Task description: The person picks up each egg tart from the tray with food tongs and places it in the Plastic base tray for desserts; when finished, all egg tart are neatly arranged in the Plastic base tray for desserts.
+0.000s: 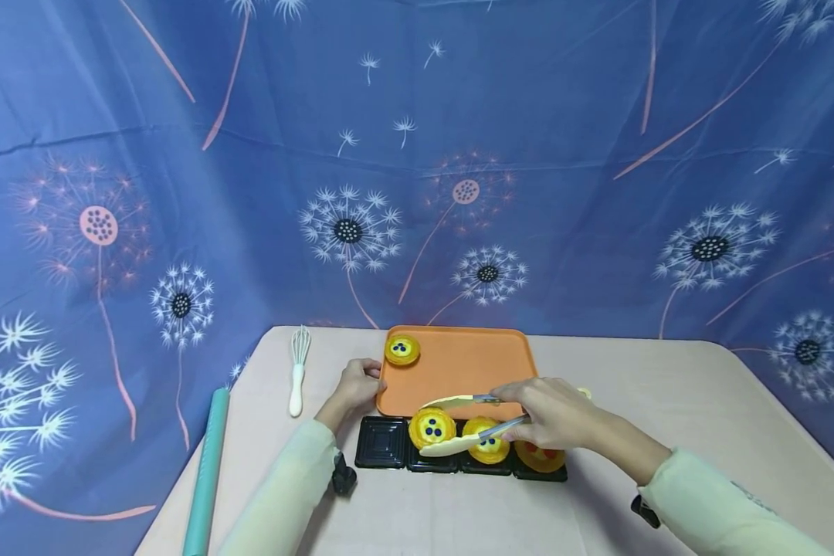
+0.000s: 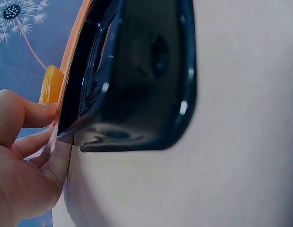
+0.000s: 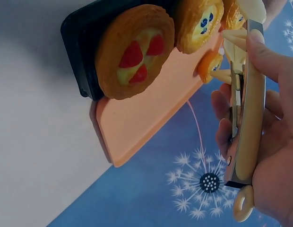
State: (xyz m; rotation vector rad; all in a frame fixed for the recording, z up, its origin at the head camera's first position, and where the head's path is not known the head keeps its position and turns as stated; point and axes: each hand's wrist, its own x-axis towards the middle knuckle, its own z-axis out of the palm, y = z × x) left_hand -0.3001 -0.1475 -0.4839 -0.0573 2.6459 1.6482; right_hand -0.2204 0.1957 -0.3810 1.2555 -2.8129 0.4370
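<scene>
One left hand (image 1: pixel 356 386), lower centre of frame, pinches left edge of flat orange rectangular tray (image 1: pixel 466 367). Below tray, in glossy black four-celled plastic container (image 1: pixel 381 443), round yellow blue-dotted tart (image 1: pixel 432 422) between parted arms of cream-and-metal tongs (image 1: pixel 452 445), contact unclear. Right hand (image 1: pixel 561 413) grips tongs, tart leftward.

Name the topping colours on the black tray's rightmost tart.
That tart has red pieces on pale yellow filling; the right wrist view shows it best.

blue cloth backdrop (image 1: pixel 570 100) | pink-and-white dandelion print (image 1: pixel 348 230) | pale pinkish tabletop (image 1: pixel 688 394)
</scene>
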